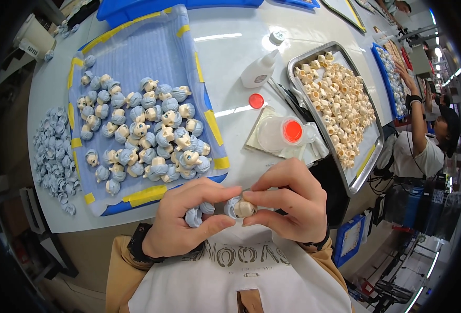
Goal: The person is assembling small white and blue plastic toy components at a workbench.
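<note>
Doll head (246, 209), cream with a light-blue hair piece (231, 207) against its left side, is held just beyond the near right corner of the blue tray (131, 47), toward the wearer. That tray's near edge runs close along the bench (230, 146) edge; to its right, a strip of bare surface separates it from a white squeeze bottle (257, 72) and a red-topped jar (269, 134).

The right hand (299, 206) pinches the head between thumb and fingertips. The left hand (175, 221) curls around more blue hair pieces (193, 217), thumb and forefinger parted beside the head; whether they touch it cannot be told.

Blue-haired heads (160, 128) crowd the blue tray's middle and near half. Loose hair pieces (55, 151) heap left of it; well right lies a metal tray (352, 187) of cream parts (340, 99); farther right, another person's arm (418, 122) reaches out.
</note>
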### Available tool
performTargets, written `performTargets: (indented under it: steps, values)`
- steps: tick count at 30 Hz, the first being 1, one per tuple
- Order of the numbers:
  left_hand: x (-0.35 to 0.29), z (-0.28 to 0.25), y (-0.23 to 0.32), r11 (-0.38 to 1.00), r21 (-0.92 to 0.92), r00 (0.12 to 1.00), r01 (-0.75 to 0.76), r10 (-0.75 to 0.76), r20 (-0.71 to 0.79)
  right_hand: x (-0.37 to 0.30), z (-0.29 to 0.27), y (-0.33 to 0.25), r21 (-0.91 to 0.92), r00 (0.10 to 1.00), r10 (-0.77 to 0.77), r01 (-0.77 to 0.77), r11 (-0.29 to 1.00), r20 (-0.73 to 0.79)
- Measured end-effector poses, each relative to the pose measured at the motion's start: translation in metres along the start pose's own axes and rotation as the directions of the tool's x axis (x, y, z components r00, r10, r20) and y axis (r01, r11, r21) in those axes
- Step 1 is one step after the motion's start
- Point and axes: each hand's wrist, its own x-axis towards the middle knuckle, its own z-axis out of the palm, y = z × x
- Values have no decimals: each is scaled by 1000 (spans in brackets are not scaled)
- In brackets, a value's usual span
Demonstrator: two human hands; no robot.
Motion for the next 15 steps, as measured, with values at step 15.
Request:
performTargets:
  steps: [15]
  values:
    - [-9, -4, -5, 850, -409, 937, 332, -346, 40, 4, 45, 0, -301, 969, -174, 116, 947, -176]
